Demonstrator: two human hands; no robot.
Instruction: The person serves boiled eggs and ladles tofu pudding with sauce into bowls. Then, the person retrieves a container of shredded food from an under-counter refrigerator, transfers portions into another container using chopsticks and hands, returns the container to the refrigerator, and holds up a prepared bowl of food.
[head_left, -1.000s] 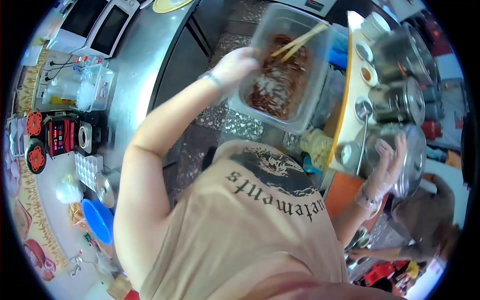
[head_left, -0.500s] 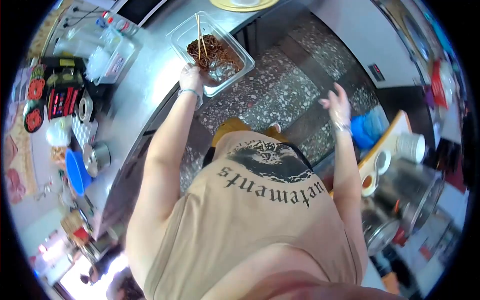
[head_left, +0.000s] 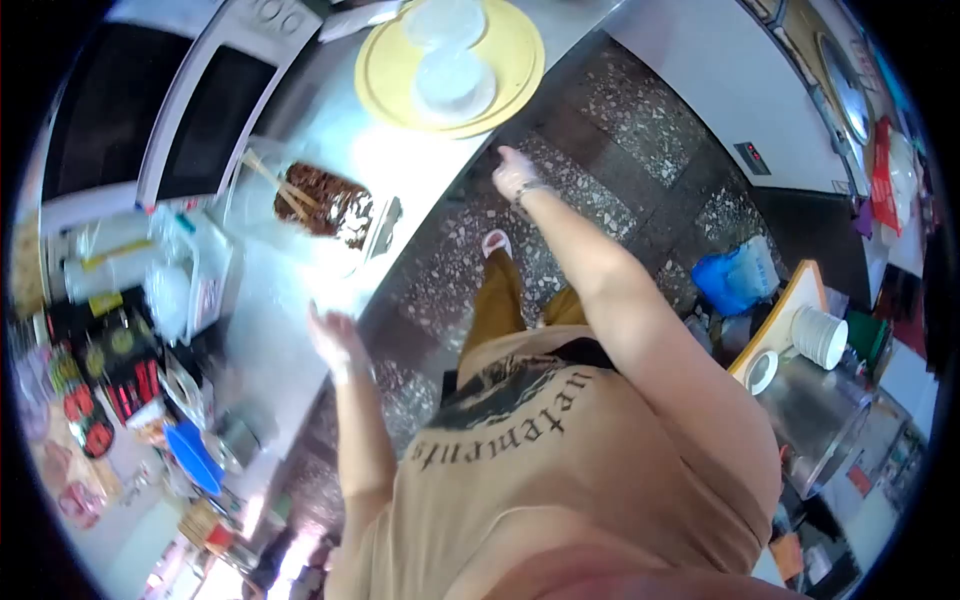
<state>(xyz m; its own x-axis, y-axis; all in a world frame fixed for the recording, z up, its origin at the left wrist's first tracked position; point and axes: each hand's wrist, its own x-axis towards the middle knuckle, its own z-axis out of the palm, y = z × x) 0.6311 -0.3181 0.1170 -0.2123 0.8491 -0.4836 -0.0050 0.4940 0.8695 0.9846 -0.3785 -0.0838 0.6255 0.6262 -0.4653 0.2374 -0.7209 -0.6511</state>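
On the steel counter sits a clear plastic tub (head_left: 250, 220) of dark brown noodles (head_left: 325, 203), with a pair of wooden chopsticks (head_left: 277, 186) leaning in it. My left hand (head_left: 338, 345) is just in front of the tub, apart from it, fingers spread and holding nothing. Over the floor, close to the counter edge, my right hand (head_left: 514, 174) is empty, its fingers loosely apart. Both hands seem to wear thin clear gloves. Nearest my right hand is a round yellow board (head_left: 385, 75) carrying two white round containers (head_left: 455, 85).
A white oven-like appliance (head_left: 225, 110) stands behind the tub. Left along the counter are a plastic bin (head_left: 210, 270), a blue bowl (head_left: 192, 455) and a metal pot (head_left: 235, 440). To the right, a wooden shelf (head_left: 785, 310) holds stacked white cups (head_left: 818, 335); a blue bag (head_left: 735, 278) lies nearby.
The noodle tub, held by my left hand before, now rests further in on the counter, released. My right hand has swung left toward the counter. The view has turned, showing more of the yellow board.
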